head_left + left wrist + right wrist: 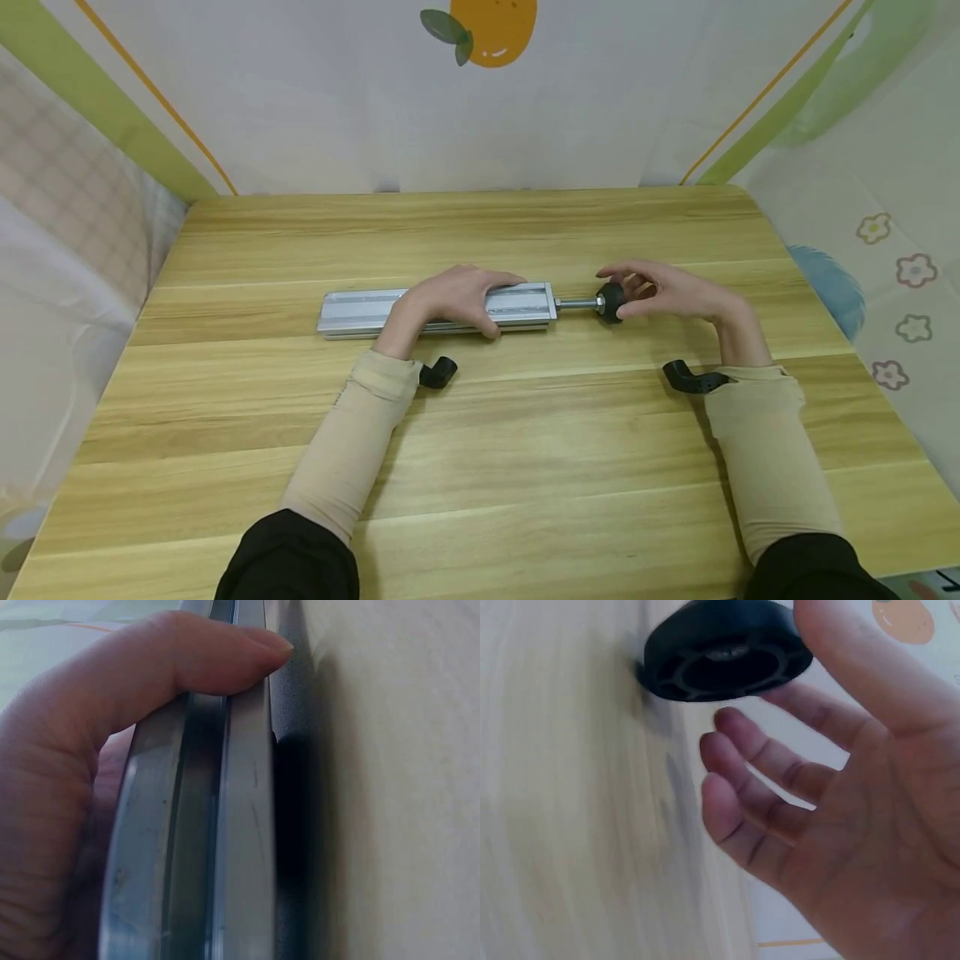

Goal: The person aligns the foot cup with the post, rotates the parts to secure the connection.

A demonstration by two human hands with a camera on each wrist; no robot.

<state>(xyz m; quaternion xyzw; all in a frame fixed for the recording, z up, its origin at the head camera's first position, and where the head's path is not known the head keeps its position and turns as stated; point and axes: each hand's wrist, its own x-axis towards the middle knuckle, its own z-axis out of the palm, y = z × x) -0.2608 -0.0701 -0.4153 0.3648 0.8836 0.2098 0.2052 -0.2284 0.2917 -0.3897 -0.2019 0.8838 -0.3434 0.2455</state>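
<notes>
A silver aluminium profile [360, 310] lies lengthwise across the table, with a slot along its side in the left wrist view. My left hand [452, 298] grips it from above, the thumb [232, 660] bent over the slotted side. From the profile's right end sticks out a threaded stem [576, 304] carrying a black levelling foot [612, 302]. The thumb and index finger of my right hand [678, 293] pinch the foot's round base. In the right wrist view its ribbed, hollow underside [731, 671] shows, and the other fingers [742, 780] curl loosely, apart from it.
The wooden table [555, 467] has its back edge against a white curtain [300, 100] with a printed orange fruit. Black curved mounts [438, 372] stick out from the beige sleeves at both wrists, above the tabletop. A patterned cloth [900, 275] hangs at the right.
</notes>
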